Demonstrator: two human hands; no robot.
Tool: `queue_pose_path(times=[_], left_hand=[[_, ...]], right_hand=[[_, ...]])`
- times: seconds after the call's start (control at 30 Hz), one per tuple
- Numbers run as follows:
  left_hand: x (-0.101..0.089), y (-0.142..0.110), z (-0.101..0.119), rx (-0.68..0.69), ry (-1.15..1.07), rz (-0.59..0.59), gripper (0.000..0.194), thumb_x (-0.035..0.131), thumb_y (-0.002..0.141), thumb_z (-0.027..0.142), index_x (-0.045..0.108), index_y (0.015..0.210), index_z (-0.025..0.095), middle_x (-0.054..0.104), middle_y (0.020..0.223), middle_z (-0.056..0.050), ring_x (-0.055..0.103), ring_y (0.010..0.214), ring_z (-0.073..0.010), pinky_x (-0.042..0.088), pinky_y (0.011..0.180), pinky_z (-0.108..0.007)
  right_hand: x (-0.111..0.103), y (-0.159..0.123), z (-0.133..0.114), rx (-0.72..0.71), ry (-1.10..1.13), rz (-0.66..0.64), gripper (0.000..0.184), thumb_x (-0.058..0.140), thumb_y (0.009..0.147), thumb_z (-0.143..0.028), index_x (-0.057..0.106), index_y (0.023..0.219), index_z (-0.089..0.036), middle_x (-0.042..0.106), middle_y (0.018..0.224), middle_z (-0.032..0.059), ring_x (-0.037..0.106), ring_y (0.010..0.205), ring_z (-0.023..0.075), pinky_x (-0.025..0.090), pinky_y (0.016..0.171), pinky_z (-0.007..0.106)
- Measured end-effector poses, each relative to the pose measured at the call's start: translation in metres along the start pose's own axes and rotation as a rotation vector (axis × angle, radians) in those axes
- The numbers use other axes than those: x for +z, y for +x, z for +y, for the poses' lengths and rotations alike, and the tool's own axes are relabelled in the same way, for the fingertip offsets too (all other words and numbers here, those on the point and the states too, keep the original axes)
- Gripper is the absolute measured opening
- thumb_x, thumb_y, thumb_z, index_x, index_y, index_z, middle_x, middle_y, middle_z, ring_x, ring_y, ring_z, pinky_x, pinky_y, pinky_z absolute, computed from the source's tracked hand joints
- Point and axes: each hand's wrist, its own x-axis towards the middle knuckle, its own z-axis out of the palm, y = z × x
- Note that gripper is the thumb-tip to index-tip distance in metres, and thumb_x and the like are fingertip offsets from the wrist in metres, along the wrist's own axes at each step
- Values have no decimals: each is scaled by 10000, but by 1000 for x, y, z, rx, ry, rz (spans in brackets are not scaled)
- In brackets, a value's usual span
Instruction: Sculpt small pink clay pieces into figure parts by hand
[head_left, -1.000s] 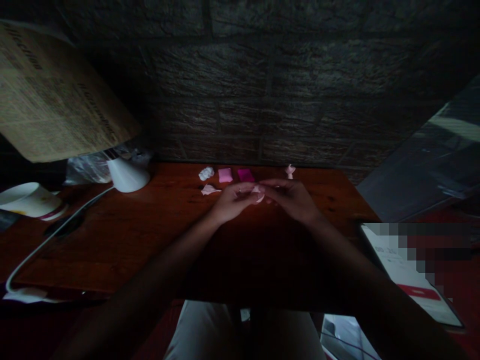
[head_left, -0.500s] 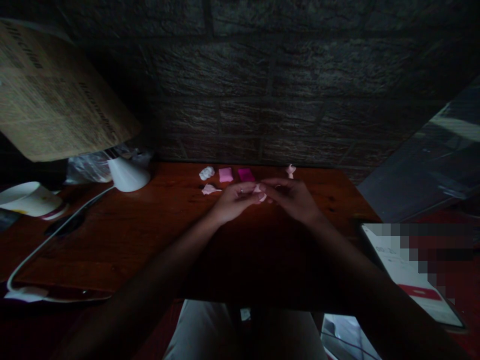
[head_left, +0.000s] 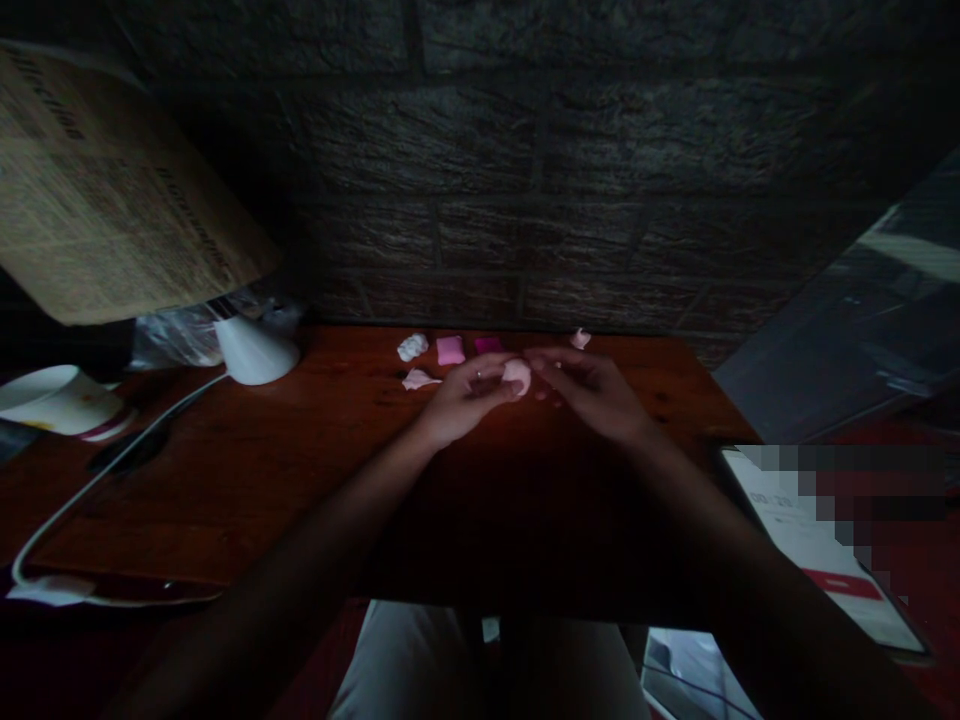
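Observation:
My left hand (head_left: 466, 401) pinches a small pale pink lump of clay (head_left: 517, 376) above the wooden table (head_left: 300, 470). My right hand (head_left: 589, 392) is beside it, fingers curled, with the fingertips close to the lump; whether they touch it I cannot tell. Behind the hands lie a white clay piece (head_left: 412, 347), a light pink block (head_left: 450, 350), a magenta block (head_left: 487, 345) partly hidden by my fingers, a flat pale pink scrap (head_left: 418, 379) and a small pink shaped piece (head_left: 579, 339).
A white lamp base (head_left: 255, 352) with a cable (head_left: 97, 478) stands at the left, under a tan printed shade (head_left: 105, 200). A white cup (head_left: 56, 400) sits at far left. A printed sheet (head_left: 817, 550) lies at right. A dark brick wall (head_left: 525, 180) backs the table.
The pink lump has come more into view between my fingers, and both hands have shifted slightly away from me. My right fingers have drawn a little apart from the left.

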Motion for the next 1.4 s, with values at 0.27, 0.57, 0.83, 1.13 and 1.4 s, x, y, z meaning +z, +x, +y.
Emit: queue_pose_path(times=[0.27, 0.57, 0.83, 1.13, 1.4], left_hand=[[-3, 1, -3, 25, -28, -21, 418, 825, 775, 190, 724, 1180, 188, 765, 1165, -84, 723, 1037, -215, 586, 951, -395], [2, -1, 3, -9, -14, -31, 374, 807, 807, 201, 741, 1173, 159, 771, 1182, -104, 731, 1063, -230, 542, 1042, -435], [6, -1, 4, -53, -110, 11, 369, 799, 833, 402, 776, 1117, 168, 788, 1129, -99, 750, 1016, -238, 566, 1024, -444], [7, 0, 3, -51, -174, 59, 268, 816, 817, 320, 803, 1048, 186, 797, 1084, -78, 752, 976, -211, 587, 994, -409], [8, 1, -1, -53, -225, 81, 209, 810, 817, 273, 814, 1009, 189, 794, 1051, -70, 747, 948, -202, 602, 959, -396]], right_hand=[[2, 0, 3, -9, 24, 13, 346, 678, 899, -470, 766, 1140, -239, 781, 958, 53, 701, 727, 153, 530, 589, 270], [9, 1, 3, 177, 159, 80, 408, 817, 755, -484, 773, 1044, -200, 783, 888, 74, 716, 779, 182, 527, 616, 275], [9, 3, 7, 142, 153, 70, 419, 831, 736, -498, 777, 1030, -205, 779, 883, 66, 711, 743, 181, 518, 594, 280], [11, 2, 7, 138, 158, 84, 369, 831, 743, -453, 775, 1010, -205, 770, 858, 57, 707, 732, 180, 517, 589, 286], [12, 3, 6, 181, 203, 126, 416, 883, 671, -434, 777, 996, -196, 773, 865, 56, 694, 710, 164, 502, 579, 275]])
